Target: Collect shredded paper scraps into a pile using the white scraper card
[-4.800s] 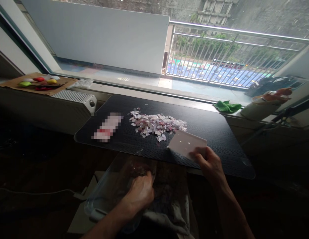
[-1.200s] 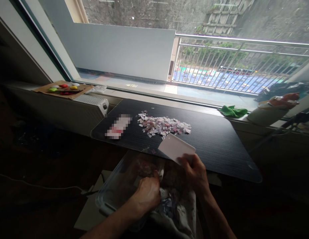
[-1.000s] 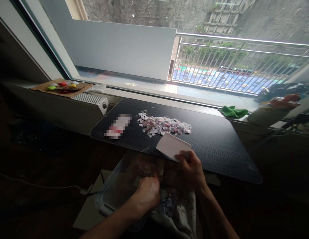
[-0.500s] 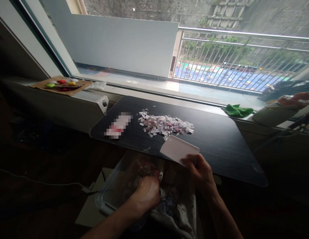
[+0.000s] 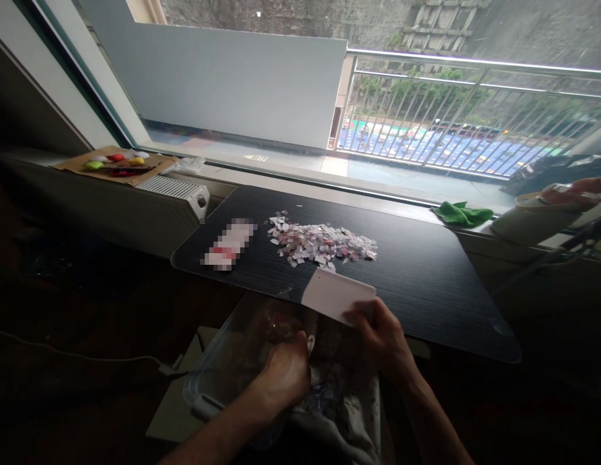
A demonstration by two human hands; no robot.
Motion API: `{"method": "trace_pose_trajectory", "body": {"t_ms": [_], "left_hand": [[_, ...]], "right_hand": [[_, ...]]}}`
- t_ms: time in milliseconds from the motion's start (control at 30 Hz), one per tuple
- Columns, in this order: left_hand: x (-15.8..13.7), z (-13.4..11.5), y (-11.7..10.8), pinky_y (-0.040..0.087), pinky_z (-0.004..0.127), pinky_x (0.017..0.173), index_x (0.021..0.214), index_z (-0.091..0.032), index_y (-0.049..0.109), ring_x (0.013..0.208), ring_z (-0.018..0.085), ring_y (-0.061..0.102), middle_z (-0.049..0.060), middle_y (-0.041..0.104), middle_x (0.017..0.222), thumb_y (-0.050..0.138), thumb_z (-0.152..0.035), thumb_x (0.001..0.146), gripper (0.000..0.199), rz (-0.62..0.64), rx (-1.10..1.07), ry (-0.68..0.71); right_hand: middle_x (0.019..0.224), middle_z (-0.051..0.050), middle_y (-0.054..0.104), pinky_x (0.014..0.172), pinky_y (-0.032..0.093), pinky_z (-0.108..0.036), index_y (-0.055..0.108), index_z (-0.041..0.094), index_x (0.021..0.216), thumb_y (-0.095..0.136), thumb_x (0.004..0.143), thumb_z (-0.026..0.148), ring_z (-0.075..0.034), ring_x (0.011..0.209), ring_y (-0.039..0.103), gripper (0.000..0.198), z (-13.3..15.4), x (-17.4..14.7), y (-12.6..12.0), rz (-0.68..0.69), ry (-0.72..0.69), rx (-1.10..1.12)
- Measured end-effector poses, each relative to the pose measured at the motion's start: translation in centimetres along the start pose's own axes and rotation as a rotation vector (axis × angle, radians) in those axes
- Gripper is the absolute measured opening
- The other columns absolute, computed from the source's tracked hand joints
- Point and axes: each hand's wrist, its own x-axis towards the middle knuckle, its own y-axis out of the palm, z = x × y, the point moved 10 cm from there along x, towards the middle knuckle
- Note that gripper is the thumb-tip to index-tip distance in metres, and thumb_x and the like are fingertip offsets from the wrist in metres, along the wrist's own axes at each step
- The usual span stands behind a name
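Note:
My right hand (image 5: pixel 380 329) pinches one end of a flat white plastic scraper (image 5: pixel 336 296), which has a small hole near a corner. The scraper lies over the front edge of the black tabletop (image 5: pixel 411 278), just on the near side of a heap of small cut paper pieces (image 5: pixel 322 242). Below the table edge, my left hand (image 5: pixel 288 365) is closed above a clear plastic bin (image 5: pixel 198 381). A small pale loop-shaped part (image 5: pixel 310 343) shows beside its fingers; what they grip is too dark to make out. Paper scraps and pale cloth or bag folds (image 5: pixel 351 420) sit in the bin.
A blurred-out pink and white item (image 5: pixel 228 245) lies at the tabletop's left. Beyond are a radiator (image 5: pixel 177 194), a brown board with colourful items (image 5: pixel 116 166), a green cloth (image 5: pixel 462 214) and a pale container (image 5: pixel 532 216) along the window. A white cable (image 5: pixel 87 355) crosses the floor.
My right hand has drawn the scraper slightly left and nearer to me, away from the heap, uncovering a few paper pieces at its near edge. My left hand has hardly moved.

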Motion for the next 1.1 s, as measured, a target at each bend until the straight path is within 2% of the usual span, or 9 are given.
{"method": "trace_pose_trajectory", "body": {"t_ms": [67,200,267,400,500,667,900,967,1100], "left_hand": [[-0.2,0.4,-0.1,0.044,0.037,0.078,0.129,-0.005,0.032,0.095,0.029,0.059,0.019,0.063,0.100,0.042,-0.012,0.072,0.058,0.011,0.013,-0.025],[-1.1,1.9,-1.2,0.043,0.037,0.075,0.126,-0.006,0.034,0.089,0.029,0.061,0.017,0.065,0.092,0.039,-0.012,0.072,0.054,-0.019,0.029,-0.076],[-1.6,2.9,-1.8,0.043,0.037,0.074,0.125,-0.006,0.033,0.090,0.029,0.060,0.016,0.064,0.093,0.037,-0.014,0.073,0.052,-0.033,0.045,-0.105],[-1.9,4.8,-2.5,0.041,0.032,0.071,0.112,-0.010,0.042,0.087,0.026,0.061,0.013,0.064,0.088,0.034,-0.015,0.075,0.038,-0.065,0.034,-0.162],[-1.7,5.2,-2.6,0.041,0.030,0.068,0.107,-0.013,0.043,0.084,0.025,0.061,0.011,0.064,0.087,0.034,-0.016,0.074,0.034,-0.088,0.025,-0.166],[-1.0,4.8,-2.1,0.040,0.031,0.071,0.111,-0.012,0.043,0.089,0.025,0.059,0.012,0.063,0.090,0.034,-0.016,0.073,0.039,-0.064,0.031,-0.132],[-0.4,4.7,-1.8,0.040,0.031,0.069,0.110,-0.011,0.043,0.087,0.025,0.060,0.012,0.064,0.090,0.035,-0.015,0.073,0.038,-0.020,0.031,-0.125],[-0.5,4.8,-1.8,0.040,0.030,0.069,0.108,-0.012,0.043,0.087,0.024,0.061,0.012,0.064,0.089,0.034,-0.015,0.074,0.035,-0.014,0.034,-0.130],[-0.6,4.9,-2.0,0.039,0.030,0.070,0.102,-0.014,0.043,0.087,0.023,0.060,0.011,0.064,0.089,0.034,-0.016,0.076,0.028,-0.005,0.038,-0.146]], "right_hand": [[0.071,-0.001,0.061,0.061,0.045,-0.026,0.055,0.019,0.081,0.055,0.075,0.035,-0.015,0.064,0.055,0.017,0.3,0.3,-0.3,0.038,-0.025,0.025],[0.075,-0.003,0.063,0.063,0.045,-0.030,0.056,0.019,0.086,0.058,0.071,0.038,-0.018,0.067,0.058,0.025,-0.5,1.7,-5.4,-0.287,0.034,0.014],[0.072,-0.003,0.062,0.061,0.044,-0.030,0.056,0.018,0.085,0.057,0.070,0.038,-0.017,0.065,0.057,0.024,-0.4,2.8,-6.4,-0.326,0.026,-0.050],[0.070,-0.002,0.060,0.060,0.043,-0.029,0.056,0.018,0.082,0.052,0.073,0.038,-0.016,0.063,0.054,0.022,-0.2,4.4,-5.8,-0.242,-0.009,-0.143],[0.069,-0.001,0.059,0.058,0.041,-0.029,0.055,0.019,0.078,0.054,0.072,0.037,-0.016,0.062,0.053,0.019,-0.4,4.3,-5.7,-0.174,0.018,-0.178],[0.069,-0.001,0.059,0.058,0.041,-0.028,0.055,0.019,0.077,0.056,0.070,0.037,-0.016,0.062,0.053,0.020,-0.2,4.0,-6.5,-0.222,0.038,-0.155],[0.070,-0.001,0.059,0.058,0.041,-0.027,0.055,0.019,0.080,0.052,0.073,0.034,-0.015,0.062,0.053,0.017,0.7,5.6,-3.0,-0.062,0.002,-0.130],[0.068,0.000,0.059,0.056,0.040,-0.026,0.056,0.019,0.079,0.054,0.072,0.035,-0.014,0.060,0.052,0.018,0.5,5.3,-3.8,-0.079,0.012,-0.140],[0.067,0.000,0.060,0.057,0.040,-0.026,0.058,0.019,0.077,0.056,0.069,0.035,-0.014,0.060,0.052,0.019,-0.8,4.0,-7.2,-0.196,0.070,-0.163]]}}
